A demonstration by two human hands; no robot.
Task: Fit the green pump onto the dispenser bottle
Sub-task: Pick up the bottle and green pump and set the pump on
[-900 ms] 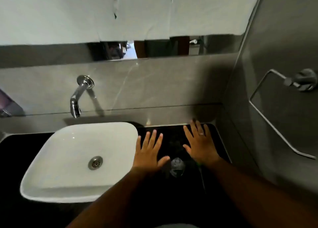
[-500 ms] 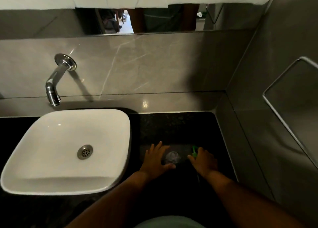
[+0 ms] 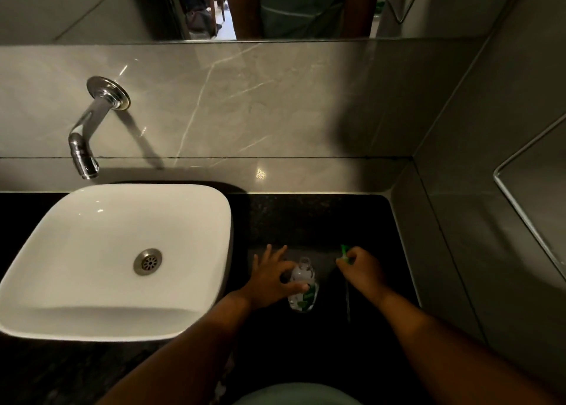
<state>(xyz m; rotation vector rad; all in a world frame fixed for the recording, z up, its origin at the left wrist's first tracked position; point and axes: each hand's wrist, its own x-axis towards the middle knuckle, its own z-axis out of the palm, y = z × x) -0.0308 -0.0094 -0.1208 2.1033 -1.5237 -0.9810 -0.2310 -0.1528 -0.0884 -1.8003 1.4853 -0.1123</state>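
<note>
1. Head view: the left hand [image 3: 271, 277] wraps the clear dispenser bottle [image 3: 301, 285], thumb and fingers closed on its body. The bottle stands on the dark desk [image 3: 321, 218], just right of the white basin [image 3: 116, 260], with its neck open at the top.
2. The right hand [image 3: 361, 270] pinches the green pump [image 3: 345, 253] by its head, fingers closed around it. The thin dip tube [image 3: 348, 300] trails down toward the desk, well clear of the bottle's mouth.
3. Pump and bottle sit near each other but apart, so the fitting is not yet started.
4. To do this well, I judge the bottle needs a firm, upright hold while the tube tip is lifted above the neck and threaded straight in first.
5. The tube looks flexible. Lead with its tip, or it may snag on the rim.
</note>
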